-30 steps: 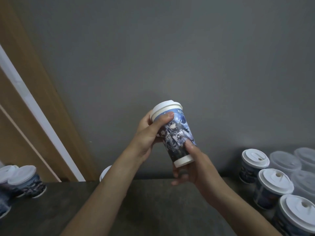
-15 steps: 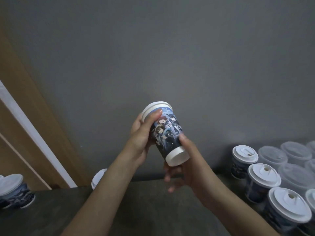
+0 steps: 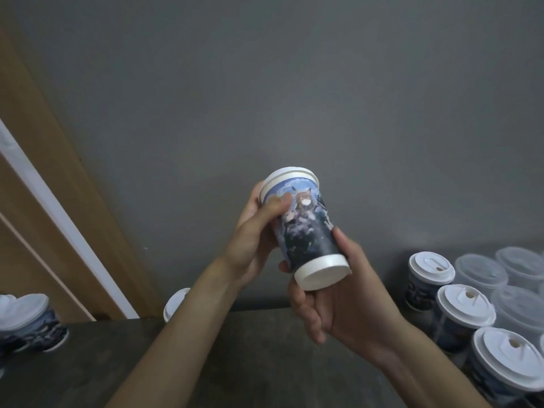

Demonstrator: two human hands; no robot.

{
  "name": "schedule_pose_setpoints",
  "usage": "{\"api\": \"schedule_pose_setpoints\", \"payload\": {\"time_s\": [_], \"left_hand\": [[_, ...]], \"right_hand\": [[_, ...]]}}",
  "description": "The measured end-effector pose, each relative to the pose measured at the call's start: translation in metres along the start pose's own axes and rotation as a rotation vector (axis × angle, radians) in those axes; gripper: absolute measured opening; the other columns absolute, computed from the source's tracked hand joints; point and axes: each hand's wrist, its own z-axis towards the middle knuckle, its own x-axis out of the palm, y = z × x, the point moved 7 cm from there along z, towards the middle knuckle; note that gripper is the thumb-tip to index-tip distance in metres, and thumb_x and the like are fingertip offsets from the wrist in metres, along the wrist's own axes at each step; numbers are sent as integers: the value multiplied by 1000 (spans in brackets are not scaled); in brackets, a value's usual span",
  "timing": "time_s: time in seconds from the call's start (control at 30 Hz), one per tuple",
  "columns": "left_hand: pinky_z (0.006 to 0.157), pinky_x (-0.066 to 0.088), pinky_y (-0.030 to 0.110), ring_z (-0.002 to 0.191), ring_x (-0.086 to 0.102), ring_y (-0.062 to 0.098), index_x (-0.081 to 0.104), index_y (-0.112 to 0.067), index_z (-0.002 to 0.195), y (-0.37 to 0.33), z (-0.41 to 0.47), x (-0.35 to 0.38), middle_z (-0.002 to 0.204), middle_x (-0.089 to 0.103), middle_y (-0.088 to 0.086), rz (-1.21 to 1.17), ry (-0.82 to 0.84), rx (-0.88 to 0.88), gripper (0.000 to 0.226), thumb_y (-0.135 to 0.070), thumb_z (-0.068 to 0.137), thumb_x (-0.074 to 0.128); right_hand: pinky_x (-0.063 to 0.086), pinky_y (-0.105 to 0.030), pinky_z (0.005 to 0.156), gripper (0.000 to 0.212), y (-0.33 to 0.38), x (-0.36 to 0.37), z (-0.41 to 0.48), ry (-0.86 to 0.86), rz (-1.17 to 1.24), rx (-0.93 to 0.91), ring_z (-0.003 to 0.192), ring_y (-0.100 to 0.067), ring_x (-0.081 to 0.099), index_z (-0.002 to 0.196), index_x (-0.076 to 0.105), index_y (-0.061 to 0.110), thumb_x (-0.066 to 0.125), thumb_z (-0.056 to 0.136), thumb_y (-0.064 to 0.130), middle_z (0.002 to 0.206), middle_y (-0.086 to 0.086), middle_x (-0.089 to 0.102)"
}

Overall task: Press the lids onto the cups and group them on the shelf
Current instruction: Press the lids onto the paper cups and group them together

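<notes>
- One grey wall (image 3: 294, 83) fills most of the view, with a wooden panel (image 3: 44, 178) and its white strip at the left.
- Below it runs the dark shelf (image 3: 250, 363).
- Several lidded cups (image 3: 465, 316) stand grouped at the shelf's right end, their white lids showing sip holes. Just behind them are translucent lids (image 3: 479, 270).
- Another lidded cup (image 3: 29, 322) sits at the far left, blurred.
- The paper cup (image 3: 306, 228) is held in the air above the shelf. It is tilted, with its white lid (image 3: 288, 176) away and its white base towards the camera. Its blue print shows a cartoon figure, and the lettering at its right edge is too blurred to read.
- The right hand (image 3: 347, 301) grips the base, thumb up the cup's side and fingers curled beneath.
- The left hand (image 3: 253, 240) grips the top, thumb across the print under the lid's rim and fingers behind.
- A white lid edge (image 3: 173, 303) peeks out behind the left forearm.
</notes>
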Motion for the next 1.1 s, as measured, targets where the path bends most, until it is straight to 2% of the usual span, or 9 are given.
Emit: {"api": "schedule_pose_setpoints", "payload": {"time_s": [0.07, 0.17, 0.23, 0.3, 0.37, 0.53, 0.7, 0.93, 1.1], "left_hand": [[71, 61, 35, 91, 72, 25, 53, -12, 133, 10, -1, 0, 109, 73, 11, -59, -61, -99, 75, -42, 68, 78], [53, 54, 28, 83, 72, 22, 54, -10, 136, 20, 0, -3, 105, 74, 10, -33, -131, -194, 80, -43, 67, 77], [64, 55, 31, 85, 71, 24, 54, -7, 137, 24, 0, -2, 106, 74, 12, -21, -147, -228, 89, -48, 61, 79], [74, 53, 37, 86, 71, 25, 57, -9, 131, 20, 2, -7, 104, 74, 10, 43, -168, -154, 82, -47, 62, 80], [65, 56, 32, 84, 73, 19, 57, -14, 125, 10, 5, -11, 102, 73, 4, 159, -162, -48, 65, -38, 69, 80], [48, 47, 26, 83, 66, 27, 56, -12, 133, 11, 0, 2, 105, 70, 10, 4, -77, -153, 76, -43, 69, 80], [66, 57, 35, 84, 72, 21, 60, -17, 120, 7, 3, -11, 99, 73, 2, 79, -156, -61, 72, -44, 56, 80], [44, 47, 24, 70, 69, 13, 60, -21, 117, 7, 1, -12, 95, 72, -1, 214, -168, -114, 48, -44, 80, 79], [44, 47, 23, 77, 66, 21, 53, -8, 140, 12, -2, -6, 120, 66, 19, 30, -80, -178, 80, -48, 74, 76]], "right_hand": [[46, -23, 35, 68, 1, 6, -3, 40, 134, 44, 45, -17, 55, 95, 70, 4, 47, 85, 67, 64, -12, 58], [46, -23, 35, 70, 1, 7, -4, 41, 154, 82, 45, -16, 56, 98, 70, 4, 51, 80, 69, 64, -10, 58], [49, -26, 38, 76, -2, 5, -2, 13, 56, 96, 48, -20, 57, 107, 63, 5, 46, 83, 74, 65, -13, 59], [54, -32, 45, 80, -4, -10, 2, -103, -150, 38, 54, -23, 58, 109, 62, 6, 46, 85, 80, 67, -15, 60], [55, -33, 47, 74, -3, -17, 5, -168, -215, -17, 54, -21, 56, 107, 64, 7, 51, 85, 76, 64, -12, 55], [48, -26, 35, 74, 1, 1, -1, 20, 154, 61, 45, -21, 51, 101, 63, 1, 39, 86, 69, 53, -8, 41], [54, -33, 42, 76, -3, -7, 2, -42, -98, 39, 61, -25, 60, 116, 61, 8, 37, 87, 73, 69, -13, 56], [50, -26, 37, 65, -2, 4, -2, 16, 207, 74, 49, -17, 56, 107, 61, 4, 50, 89, 66, 61, -6, 48], [54, -32, 49, 74, -1, 6, -5, 196, 459, 119, 61, -21, 58, 127, 53, -6, 52, 96, 61, 69, -9, 51]]}}
